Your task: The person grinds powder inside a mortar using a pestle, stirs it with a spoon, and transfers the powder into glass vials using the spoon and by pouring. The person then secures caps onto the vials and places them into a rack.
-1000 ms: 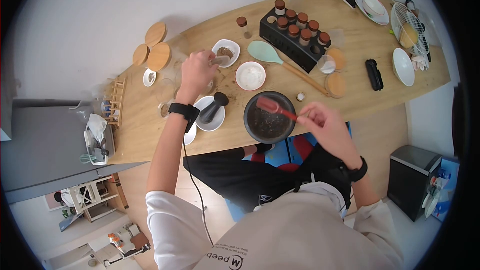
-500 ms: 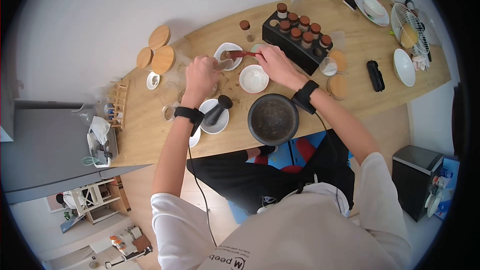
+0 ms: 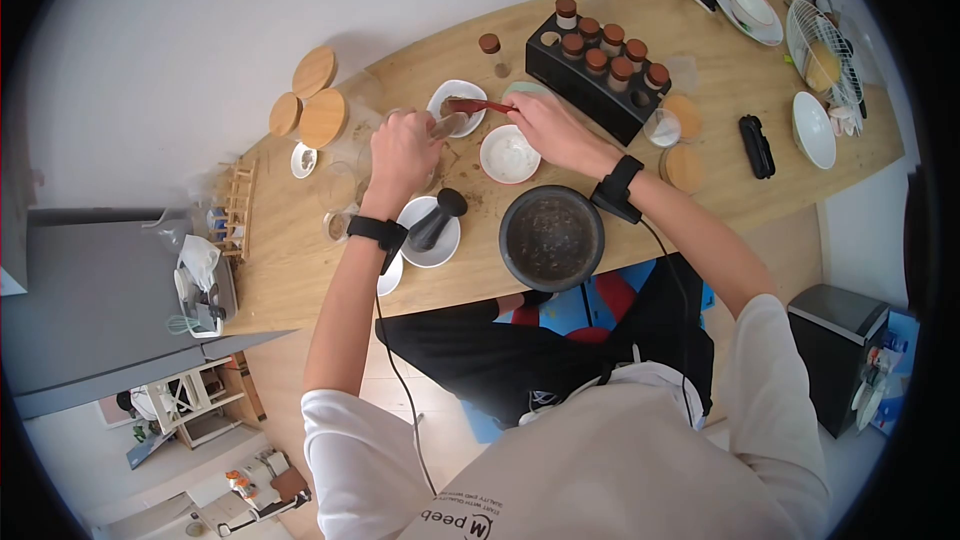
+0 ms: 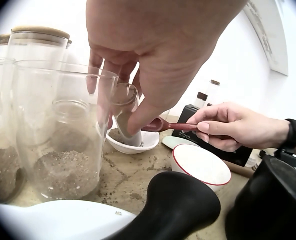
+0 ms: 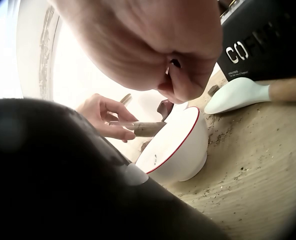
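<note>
My left hand [image 3: 403, 152] pinches a small glass tube [image 5: 149, 129] with brown powder inside. The tube is tilted, its mouth over a white bowl [image 4: 149, 146] that contains brown powder. From the other side, my right hand [image 3: 558, 130] grips the handle of a red scoop [image 4: 180, 126]. The scoop's head is at the tube's mouth, above the powder in that bowl. Just in front stands a red-rimmed white bowl [image 5: 192, 159] of white powder. Nearer me is a dark stone mortar [image 3: 505, 255] with dark residue inside.
A black pestle [image 3: 432, 228] leans in another white bowl [image 3: 450, 250]. Tall glass jars [image 4: 58, 125] with brown powder stand at the left. A black rack [image 3: 585, 90] of capped vials and a mint-green spatula [image 5: 238, 96] lie to the right. Spilled powder dots the tabletop.
My right hand has carried the red scoop from above the mortar to the white bowl, meeting the tube there. My left hand has stayed near that bowl with the tube.
</note>
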Tool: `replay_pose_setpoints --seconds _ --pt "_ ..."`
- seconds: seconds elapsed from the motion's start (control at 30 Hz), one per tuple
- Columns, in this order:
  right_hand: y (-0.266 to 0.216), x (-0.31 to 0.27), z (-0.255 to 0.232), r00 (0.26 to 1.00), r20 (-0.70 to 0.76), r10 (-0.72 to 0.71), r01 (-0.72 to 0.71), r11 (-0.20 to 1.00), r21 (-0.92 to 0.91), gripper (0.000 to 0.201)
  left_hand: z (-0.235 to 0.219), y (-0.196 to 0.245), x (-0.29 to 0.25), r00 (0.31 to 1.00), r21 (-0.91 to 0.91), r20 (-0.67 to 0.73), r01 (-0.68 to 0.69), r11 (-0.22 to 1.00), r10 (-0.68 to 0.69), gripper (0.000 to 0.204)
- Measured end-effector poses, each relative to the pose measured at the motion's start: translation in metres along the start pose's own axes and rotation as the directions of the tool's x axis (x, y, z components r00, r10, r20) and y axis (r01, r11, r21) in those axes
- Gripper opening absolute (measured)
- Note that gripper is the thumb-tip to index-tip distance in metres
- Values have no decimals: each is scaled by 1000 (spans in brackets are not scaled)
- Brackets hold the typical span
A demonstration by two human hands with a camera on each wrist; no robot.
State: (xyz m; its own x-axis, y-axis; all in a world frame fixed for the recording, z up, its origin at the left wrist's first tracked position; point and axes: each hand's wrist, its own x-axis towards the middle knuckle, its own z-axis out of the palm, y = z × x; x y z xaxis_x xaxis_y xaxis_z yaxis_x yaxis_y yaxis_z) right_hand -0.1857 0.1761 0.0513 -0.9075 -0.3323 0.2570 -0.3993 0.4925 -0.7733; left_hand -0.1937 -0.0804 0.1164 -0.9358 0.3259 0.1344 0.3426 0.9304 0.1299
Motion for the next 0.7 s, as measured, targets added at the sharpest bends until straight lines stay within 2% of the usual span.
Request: replay_pose_setpoints --seconds 0.1,0.17,0.2,0.27,0.37,0.47,0.6,0.67,0.7 --pt "2 -6 2 1000 4 -8 8 1000 -4 18 0 1 0 1000 -8 4 5 1000 -5 23" --pt "2 -6 1 993 -97 -63 66 997 27 19 1 -1 -1 1000 -17 -15 -5 1000 4 23" --pt "3 -6 2 993 -96 -62 65 997 31 19 1 -2 -2 1000 -15 -11 -3 1000 3 23" --pt "2 -6 -1 1000 4 -25 25 1000 4 18 0 -2 -2 1000 -61 -20 -2 998 1 24" --pt "-2 -1 -10 996 -73 41 -40 999 15 18 -2 -3 -4 1000 -139 -23 -7 990 4 26" --pt "2 0 -10 998 -34 47 -46 999 23 18 -5 -4 -5 998 -186 -58 8 983 -19 27" --pt "4 -2 -6 991 -86 102 -100 995 24 19 -12 -3 -5 994 -207 -111 -1 978 -23 26" --pt "4 1 0 998 -63 -12 15 998 58 20 -14 1 -3 988 -201 -154 -4 980 -28 26" --pt "1 0 0 998 -68 -8 12 998 58 20 -15 3 -3 988 -200 -152 -10 980 -22 26"
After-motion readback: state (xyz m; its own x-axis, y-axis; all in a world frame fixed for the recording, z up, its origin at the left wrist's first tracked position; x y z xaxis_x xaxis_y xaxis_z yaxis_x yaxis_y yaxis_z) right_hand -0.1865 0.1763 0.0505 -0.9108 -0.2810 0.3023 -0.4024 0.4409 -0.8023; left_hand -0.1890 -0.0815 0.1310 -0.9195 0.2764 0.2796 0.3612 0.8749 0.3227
